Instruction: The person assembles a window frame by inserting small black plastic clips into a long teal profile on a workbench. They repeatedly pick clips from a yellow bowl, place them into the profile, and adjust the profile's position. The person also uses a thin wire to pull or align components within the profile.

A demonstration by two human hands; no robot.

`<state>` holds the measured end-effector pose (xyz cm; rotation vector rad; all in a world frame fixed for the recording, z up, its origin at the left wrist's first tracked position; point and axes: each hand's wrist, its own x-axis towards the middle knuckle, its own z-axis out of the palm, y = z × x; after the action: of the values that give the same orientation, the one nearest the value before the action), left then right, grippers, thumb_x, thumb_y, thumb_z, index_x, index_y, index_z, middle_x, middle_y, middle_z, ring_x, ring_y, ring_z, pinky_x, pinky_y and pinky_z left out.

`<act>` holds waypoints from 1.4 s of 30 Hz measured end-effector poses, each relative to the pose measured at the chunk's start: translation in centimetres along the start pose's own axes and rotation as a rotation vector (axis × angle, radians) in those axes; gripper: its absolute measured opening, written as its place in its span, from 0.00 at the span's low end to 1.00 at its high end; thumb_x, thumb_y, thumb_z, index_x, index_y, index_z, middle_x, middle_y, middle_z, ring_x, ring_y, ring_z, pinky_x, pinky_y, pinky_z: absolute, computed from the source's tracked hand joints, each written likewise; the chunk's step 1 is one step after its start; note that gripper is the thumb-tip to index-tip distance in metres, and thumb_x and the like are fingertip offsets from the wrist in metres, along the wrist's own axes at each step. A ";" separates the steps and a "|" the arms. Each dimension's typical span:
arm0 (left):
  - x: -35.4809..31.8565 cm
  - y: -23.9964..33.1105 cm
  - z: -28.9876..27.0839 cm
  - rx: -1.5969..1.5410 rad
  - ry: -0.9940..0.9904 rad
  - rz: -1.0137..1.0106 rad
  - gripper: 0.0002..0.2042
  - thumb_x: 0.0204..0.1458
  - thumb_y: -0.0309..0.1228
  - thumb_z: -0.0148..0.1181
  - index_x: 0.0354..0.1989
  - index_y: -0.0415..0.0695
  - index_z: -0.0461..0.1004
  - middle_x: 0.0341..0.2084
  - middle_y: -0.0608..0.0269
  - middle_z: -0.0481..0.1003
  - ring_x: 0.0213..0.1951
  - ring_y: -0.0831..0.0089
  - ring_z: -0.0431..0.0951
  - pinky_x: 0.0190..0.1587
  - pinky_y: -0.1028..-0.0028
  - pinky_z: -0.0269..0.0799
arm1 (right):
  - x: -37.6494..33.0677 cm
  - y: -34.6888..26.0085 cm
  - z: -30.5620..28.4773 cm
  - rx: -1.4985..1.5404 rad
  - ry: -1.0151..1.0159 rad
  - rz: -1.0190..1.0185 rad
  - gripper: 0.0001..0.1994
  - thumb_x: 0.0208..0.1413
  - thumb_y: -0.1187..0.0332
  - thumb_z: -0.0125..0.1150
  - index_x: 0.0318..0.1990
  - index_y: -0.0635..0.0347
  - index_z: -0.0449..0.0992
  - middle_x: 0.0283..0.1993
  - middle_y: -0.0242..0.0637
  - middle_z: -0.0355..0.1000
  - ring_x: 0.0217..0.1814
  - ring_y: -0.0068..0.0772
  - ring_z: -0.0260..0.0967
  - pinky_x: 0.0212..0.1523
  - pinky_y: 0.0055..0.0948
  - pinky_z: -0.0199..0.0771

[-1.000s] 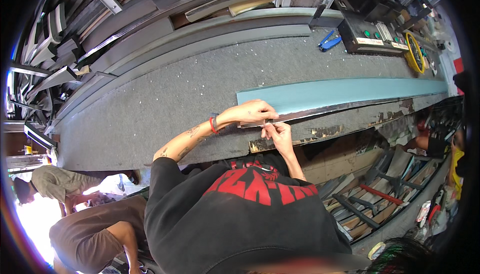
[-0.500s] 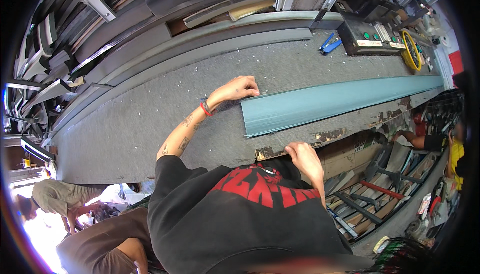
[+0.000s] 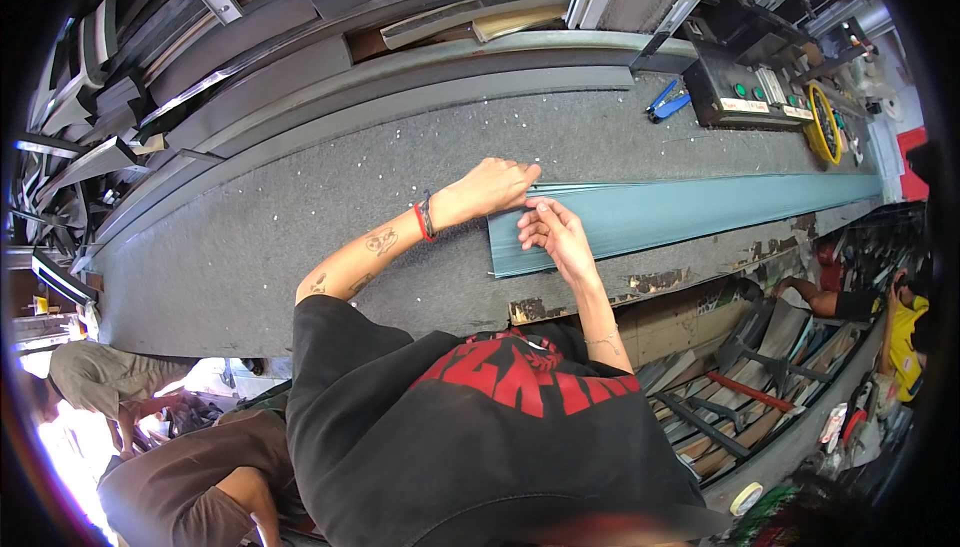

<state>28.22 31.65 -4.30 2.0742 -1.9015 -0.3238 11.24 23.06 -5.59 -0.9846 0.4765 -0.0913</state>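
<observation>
A long teal metal strip lies along the grey felt-covered workbench, running off to the right. My left hand rests flat on the strip's left end at its far edge, fingers together; a red band circles that wrist. My right hand sits on the same end just nearer to me, fingers curled and pinching the strip's surface or edge. Both hands touch the strip close together.
Grey profiles and panels are stacked behind the bench. A blue tool, a control box and a yellow ring sit far right. Other people crouch at lower left and right. Racks of parts lie under the bench.
The teal strip has slid back from the bench's front edge toward the middle. My right hand came up from the front edge onto the strip's end beside my left hand.
</observation>
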 end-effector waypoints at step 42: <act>2.3 1.4 -0.4 -1.017 -0.410 -0.204 0.19 0.62 0.44 0.46 0.33 0.39 0.74 0.21 0.69 0.71 0.27 0.83 0.67 0.31 0.75 0.66 | 0.4 1.1 1.5 -0.222 0.406 -0.382 0.16 0.56 0.64 0.55 0.19 0.63 0.72 0.15 0.23 0.62 0.17 0.11 0.51 0.17 0.19 0.47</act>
<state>27.29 29.28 -3.33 1.5150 -1.2186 -1.4877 12.04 24.72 -5.95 -1.2741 0.6738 -0.6012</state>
